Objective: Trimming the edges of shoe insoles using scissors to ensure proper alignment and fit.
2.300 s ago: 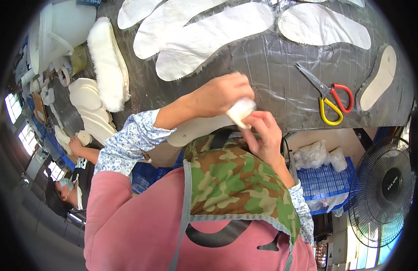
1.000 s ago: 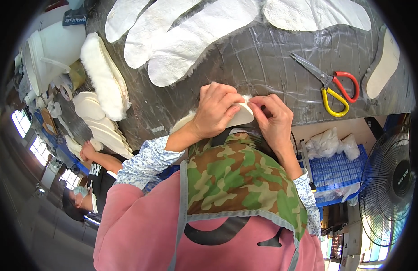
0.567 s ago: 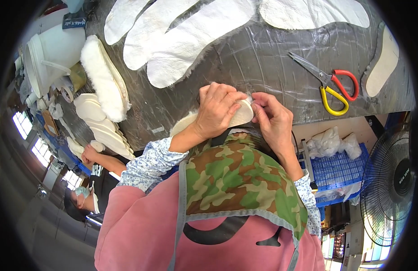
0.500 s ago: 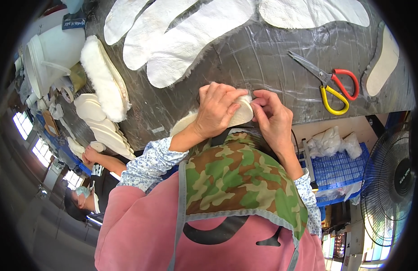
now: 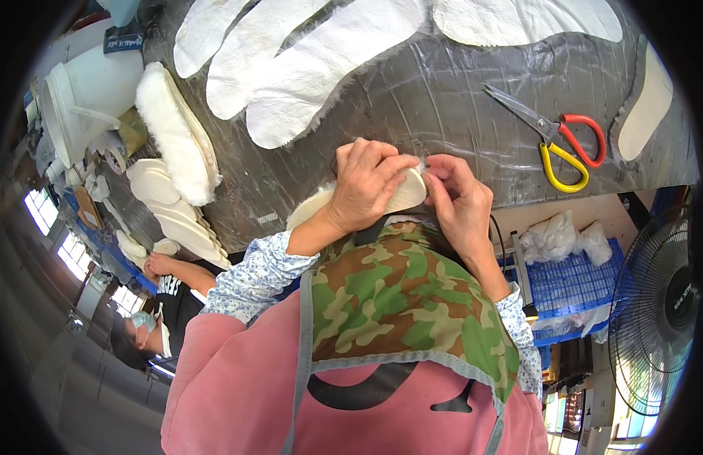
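At the table's near edge, my left hand [image 5: 366, 186] is closed over a cream fleece insole [image 5: 407, 196], with its fingers on the top. My right hand [image 5: 463, 199] pinches at the insole's rounded right end, where a little pale fluff shows between the hands. I cannot make out whether those fingertips hold the fleece edge or loose wool. Part of the insole is hidden under my left hand; its other end sticks out to the left. Scissors [image 5: 547, 130] with one red and one yellow handle lie to the right, blades apart.
White shoe-shaped fleece pieces [image 5: 321, 83] lie along the far side. Stacked insoles [image 5: 177, 136] and a white bucket [image 5: 101, 91] are at left, near a masked co-worker [image 5: 165, 303]. A single insole [image 5: 644, 106], a blue crate [image 5: 575, 284] and a fan [image 5: 658, 303] are at right.
My hands stay almost in place on the insole, the right fingers shifting only slightly at its end. The whole view moves a little; the co-worker at left shifts slightly.
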Demonstrator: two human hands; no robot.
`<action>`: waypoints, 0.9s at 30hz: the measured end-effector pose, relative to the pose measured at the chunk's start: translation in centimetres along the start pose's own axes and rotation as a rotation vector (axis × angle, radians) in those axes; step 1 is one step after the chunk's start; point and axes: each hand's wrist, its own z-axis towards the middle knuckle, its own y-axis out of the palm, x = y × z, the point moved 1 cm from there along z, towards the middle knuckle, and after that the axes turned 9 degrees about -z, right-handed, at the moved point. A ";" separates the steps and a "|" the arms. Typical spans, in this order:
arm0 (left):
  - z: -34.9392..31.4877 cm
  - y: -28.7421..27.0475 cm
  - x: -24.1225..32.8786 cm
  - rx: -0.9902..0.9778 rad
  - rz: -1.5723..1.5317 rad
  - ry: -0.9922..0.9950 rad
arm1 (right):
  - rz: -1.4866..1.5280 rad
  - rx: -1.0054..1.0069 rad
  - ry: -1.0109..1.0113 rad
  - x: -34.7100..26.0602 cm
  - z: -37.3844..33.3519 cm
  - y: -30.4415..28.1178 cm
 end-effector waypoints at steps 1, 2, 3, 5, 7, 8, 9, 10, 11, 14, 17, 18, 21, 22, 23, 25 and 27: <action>0.0 0.0 0.0 -0.002 0.011 0.005 | 0.008 0.003 -0.012 0.1 0.1 0.1; 0.0 0.0 0.0 -0.003 0.012 0.005 | 0.018 0.005 -0.024 0.1 0.1 0.2; 0.1 -0.1 0.0 -0.011 0.006 0.004 | 0.019 0.006 -0.023 0.1 0.1 0.1; 0.2 -0.1 0.1 -0.020 0.001 0.004 | -0.015 -0.003 -0.029 0.0 0.0 0.0; 0.3 -0.1 0.3 -0.037 0.005 -0.022 | -0.014 0.006 -0.025 0.0 -0.3 -0.1; 0.3 -0.1 0.3 -0.039 0.007 -0.021 | -0.013 0.011 -0.022 0.0 -0.3 -0.1; 0.3 0.0 0.3 -0.030 0.000 -0.026 | -0.010 0.012 -0.021 0.1 -0.4 0.0; 0.3 0.0 0.3 -0.021 -0.006 -0.030 | -0.059 0.077 -0.093 0.3 -0.5 0.0; 0.3 0.0 0.3 -0.023 -0.007 -0.030 | -0.109 0.141 -0.163 0.2 -0.5 -0.1; 0.2 0.1 0.3 -0.025 0.018 -0.028 | -0.167 0.181 -0.141 -0.4 -0.6 -1.2; 0.3 0.2 0.3 0.009 0.009 0.017 | -0.137 0.144 -0.103 -0.2 -1.3 -1.5; 0.3 0.3 0.3 0.034 -0.029 -0.015 | -0.140 0.086 -0.074 -0.5 -1.5 -1.6; 0.3 0.4 0.2 0.045 -0.034 -0.016 | -0.199 0.043 -0.109 0.2 -1.7 -1.1; 0.2 0.4 0.1 0.034 0.001 0.013 | -0.200 0.046 -0.107 0.2 -1.7 -1.0; 0.2 0.4 0.0 0.032 0.001 0.013 | -0.227 0.050 -0.105 0.2 -1.7 -1.0; 0.1 0.4 0.0 0.008 0.034 0.035 | -0.253 0.054 -0.102 0.4 -1.7 -0.8; 0.2 0.4 0.1 0.009 0.036 0.021 | -0.277 0.085 -0.141 0.6 -1.7 -0.8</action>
